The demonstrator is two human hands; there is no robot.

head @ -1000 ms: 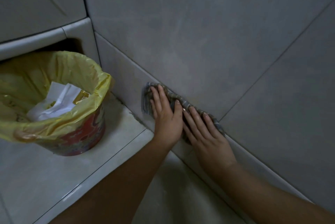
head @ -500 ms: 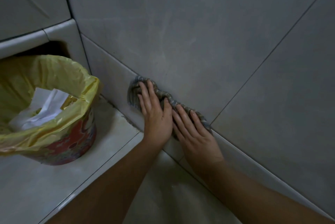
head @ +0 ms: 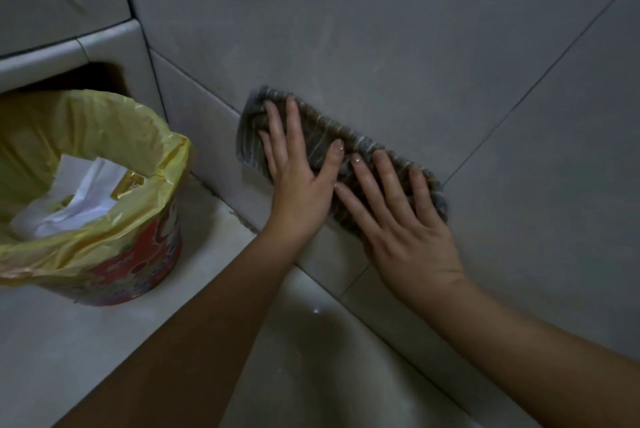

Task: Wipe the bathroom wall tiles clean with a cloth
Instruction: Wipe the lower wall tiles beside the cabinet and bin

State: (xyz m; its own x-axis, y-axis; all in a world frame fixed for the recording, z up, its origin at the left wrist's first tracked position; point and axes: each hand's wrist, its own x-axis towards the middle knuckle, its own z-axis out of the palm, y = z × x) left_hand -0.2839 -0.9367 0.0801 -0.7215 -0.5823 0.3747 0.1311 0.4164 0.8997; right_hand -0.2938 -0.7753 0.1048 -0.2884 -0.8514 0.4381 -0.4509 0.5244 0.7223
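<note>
A grey-brown striped cloth (head: pixel 320 131) lies flat against the grey wall tiles (head: pixel 381 29), low down, across the joint between the large tile and the narrow bottom tile. My left hand (head: pixel 298 192) presses on its left part with fingers spread. My right hand (head: pixel 405 230) presses on its right part, right beside the left hand, and hides much of the cloth. Both forearms reach in from the bottom of the view.
A round red patterned bin (head: pixel 138 265) lined with a yellow bag (head: pixel 86 122) holds white paper and stands on a pale tiled ledge (head: pixel 69 341) at the left, close to the wall corner. A lower floor area (head: pixel 311 358) lies under my arms.
Both hands have slid the cloth a little up the wall, from along the tile joint onto the large tile above it. The hands stay side by side on the cloth.
</note>
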